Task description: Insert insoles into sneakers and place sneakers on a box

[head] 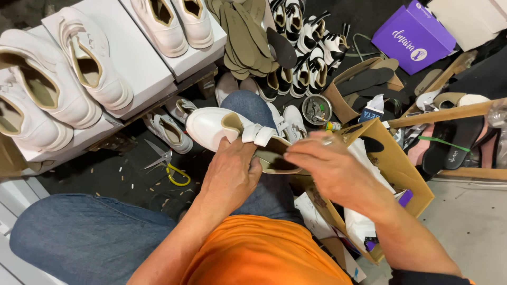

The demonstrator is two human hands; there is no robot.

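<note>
Smooth leather-look shoes amid card and denim

The white shoe (222,126) looked smooth and faintly glossy; the white boxes (132,58) were matt card, the brown carton (401,174) rough cardboard, the jeans (84,237) coarse denim.

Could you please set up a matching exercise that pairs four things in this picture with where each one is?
Things:
1. white shoe with straps
2. scissors
3. purple box
4. stack of insoles

Places:
A. top right corner, on the dark floor
B. held in the left hand, with the right hand at its opening
C. top middle, beside the black-and-white shoes
D. on the floor, left of the held shoe

Pairs: 1-B, 2-D, 3-A, 4-C
</note>
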